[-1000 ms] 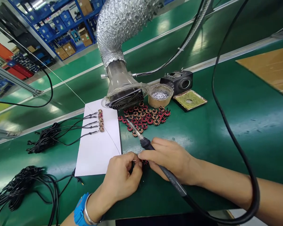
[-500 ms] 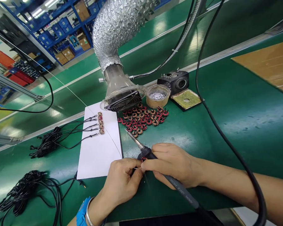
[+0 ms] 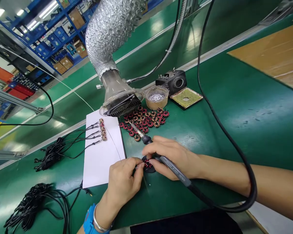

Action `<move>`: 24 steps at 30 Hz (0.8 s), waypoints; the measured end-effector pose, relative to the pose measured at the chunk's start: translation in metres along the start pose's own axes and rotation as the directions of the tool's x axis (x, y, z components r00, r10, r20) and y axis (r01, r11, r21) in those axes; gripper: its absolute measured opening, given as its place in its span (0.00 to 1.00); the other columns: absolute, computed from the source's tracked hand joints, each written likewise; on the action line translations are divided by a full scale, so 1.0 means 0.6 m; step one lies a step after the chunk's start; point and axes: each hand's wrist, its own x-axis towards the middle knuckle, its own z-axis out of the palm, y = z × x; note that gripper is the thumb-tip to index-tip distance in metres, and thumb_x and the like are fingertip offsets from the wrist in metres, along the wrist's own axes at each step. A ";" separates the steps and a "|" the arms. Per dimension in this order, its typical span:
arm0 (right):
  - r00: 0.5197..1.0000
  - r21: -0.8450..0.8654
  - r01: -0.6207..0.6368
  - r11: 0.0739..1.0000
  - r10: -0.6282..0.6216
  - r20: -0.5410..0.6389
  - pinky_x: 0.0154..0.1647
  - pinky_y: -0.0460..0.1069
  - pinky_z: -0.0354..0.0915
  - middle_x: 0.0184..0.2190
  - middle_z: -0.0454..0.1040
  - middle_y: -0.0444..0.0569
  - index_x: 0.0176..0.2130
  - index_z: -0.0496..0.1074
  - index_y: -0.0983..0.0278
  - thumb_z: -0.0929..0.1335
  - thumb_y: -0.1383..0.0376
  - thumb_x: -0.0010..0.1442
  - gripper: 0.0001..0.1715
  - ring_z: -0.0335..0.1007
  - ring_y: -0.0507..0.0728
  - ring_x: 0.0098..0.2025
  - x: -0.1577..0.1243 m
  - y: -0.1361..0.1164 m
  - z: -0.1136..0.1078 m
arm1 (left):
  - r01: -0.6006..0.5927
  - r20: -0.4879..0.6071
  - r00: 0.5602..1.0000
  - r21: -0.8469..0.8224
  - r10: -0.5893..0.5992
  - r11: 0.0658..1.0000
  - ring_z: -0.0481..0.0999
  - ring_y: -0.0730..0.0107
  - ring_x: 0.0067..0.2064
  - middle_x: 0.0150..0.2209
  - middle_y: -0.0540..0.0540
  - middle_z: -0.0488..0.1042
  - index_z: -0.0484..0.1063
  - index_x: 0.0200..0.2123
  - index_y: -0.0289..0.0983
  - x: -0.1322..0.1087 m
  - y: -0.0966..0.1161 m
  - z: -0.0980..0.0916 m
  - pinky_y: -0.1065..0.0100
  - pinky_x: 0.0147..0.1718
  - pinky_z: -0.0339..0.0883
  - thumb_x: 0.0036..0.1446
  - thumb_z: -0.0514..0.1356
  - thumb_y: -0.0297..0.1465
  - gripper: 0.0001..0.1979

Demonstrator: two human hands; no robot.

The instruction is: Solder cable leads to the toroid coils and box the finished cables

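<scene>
We see the left hand [image 3: 123,185] closed, its fingertips [image 3: 138,161] pinching a thin wire end beside a red-and-black toroid coil [image 3: 148,164]; the right hand [image 3: 172,156] is closed round the handle of a soldering iron [image 3: 172,164], its fingers resting over the coil. Those fingers hide much of the coil; we cannot make out where the wire joins it, nor what the dark round shape beneath it is; it lies on the green bench mat [image 3: 234,130], just right of a white paper sheet [image 3: 100,169]. The iron's tip [image 3: 134,127] points into a heap of similar coils [image 3: 143,120]; we cannot tell whether it touches them. Behind the heap, a round tan tub [image 3: 156,97] holds silvery solder scraps; a square sponge tray [image 3: 186,97] sits just beside it, below a black iron stand [image 3: 172,82]; a fume extractor's fan end [image 3: 122,107] overlaps the heap's far edge; finished coils with black leads [image 3: 102,129] lie in a row on the paper.
</scene>
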 end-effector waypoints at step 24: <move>0.993 -0.241 0.082 0.967 -0.100 -0.064 0.31 0.47 0.60 0.28 0.70 0.47 0.43 0.69 0.67 0.62 0.75 0.55 0.16 0.57 0.54 0.30 0.008 0.016 -0.028 | -0.082 -0.047 0.995 0.108 0.087 0.991 0.73 0.71 0.25 0.26 0.49 0.76 0.71 0.40 0.38 -0.017 0.018 -0.012 0.70 0.26 0.61 0.56 0.61 0.26 0.07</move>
